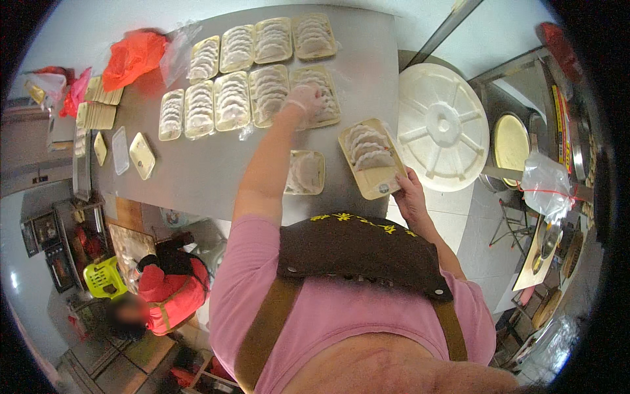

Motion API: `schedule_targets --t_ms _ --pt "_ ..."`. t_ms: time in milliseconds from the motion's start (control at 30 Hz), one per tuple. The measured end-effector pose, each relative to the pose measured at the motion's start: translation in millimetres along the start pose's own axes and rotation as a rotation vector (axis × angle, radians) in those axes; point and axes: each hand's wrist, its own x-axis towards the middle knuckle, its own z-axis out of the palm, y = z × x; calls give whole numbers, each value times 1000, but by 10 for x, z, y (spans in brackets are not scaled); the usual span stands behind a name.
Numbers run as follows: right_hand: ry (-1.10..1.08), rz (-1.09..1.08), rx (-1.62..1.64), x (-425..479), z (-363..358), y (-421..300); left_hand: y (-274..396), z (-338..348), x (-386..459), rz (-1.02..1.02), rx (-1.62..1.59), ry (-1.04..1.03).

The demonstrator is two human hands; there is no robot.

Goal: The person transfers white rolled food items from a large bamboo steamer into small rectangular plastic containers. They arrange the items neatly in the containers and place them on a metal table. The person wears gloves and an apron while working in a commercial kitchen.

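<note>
My left hand (304, 102), in a clear glove, reaches over a filled foam tray (329, 114) of pleated dumplings; its fingers are blurred, and whether they grip a dumpling cannot be told. My right hand (412, 197) holds the lower right edge of a pale yellow foam tray (366, 184), tilted near the table's right edge. Pleated dumplings (374, 158) lie overlapped in it, and its near end is bare. Two rows of filled trays (231, 101) stand across the metal table (206, 162). Another tray with dumplings (306, 172) sits nearer me, partly behind my left forearm.
Stacked foam trays (96, 115), red plastic bags (134, 56) and loose trays (142, 156) are at the left. A large round white lid (442, 127) stands beyond the table's right edge. A person in red (172, 295) is at the lower left, by a yellow-green basket (104, 278).
</note>
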Motion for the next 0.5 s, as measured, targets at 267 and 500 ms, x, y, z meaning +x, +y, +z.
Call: schedule_targets --t_ms 267,500 --pt "-13 -20 -22 22 -48 28 -421 28 -123 76 -4 205" --pt "4 4 10 20 1 22 -774 -68 -368 -156 -1230 359"
